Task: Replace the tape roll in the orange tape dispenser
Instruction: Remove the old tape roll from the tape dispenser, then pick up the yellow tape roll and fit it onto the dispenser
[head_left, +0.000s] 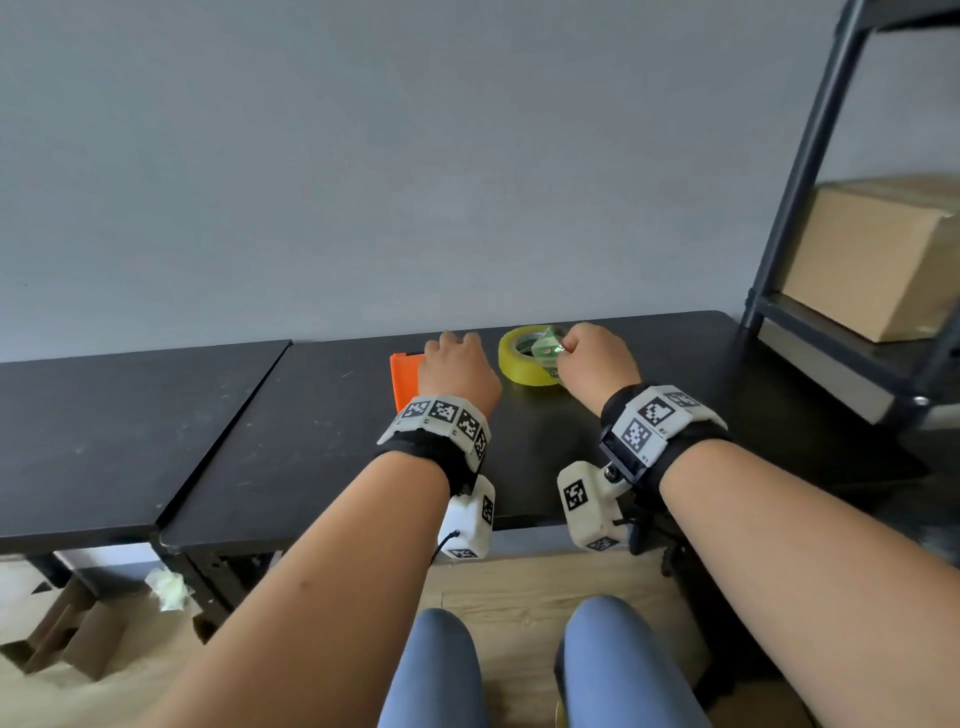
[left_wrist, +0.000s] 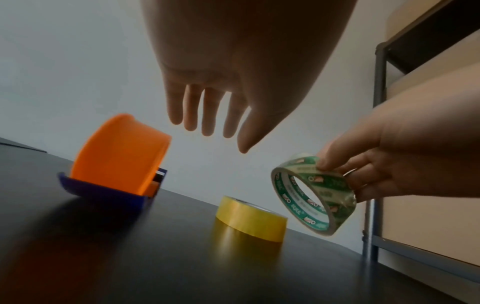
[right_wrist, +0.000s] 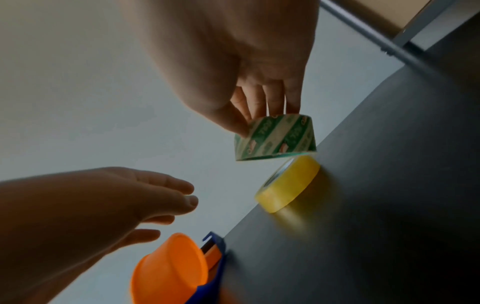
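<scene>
Between right fingers (left_wrist: 327, 162): green tape roll (left_wrist: 315, 194), airborne.

wall: plain grey-blue (head_left: 415, 156), unmarked, runs right behind the black table
table: matte black top (head_left: 649, 441), dusty, back edge against the wall
second table: same black top (head_left: 104, 426), butted against the black table's left side, thin seam between
shelving: dark metal rack (head_left: 810, 171) at the black table's right end
box: brown cardboard box (head_left: 878, 260) on a rack shelf, above table level
floor: light wood planks (head_left: 519, 587) under the table
under second table: folded cardboard (head_left: 67, 639), crumpled pale paper (head_left: 169, 587)
light: soft, even daylight
</scene>
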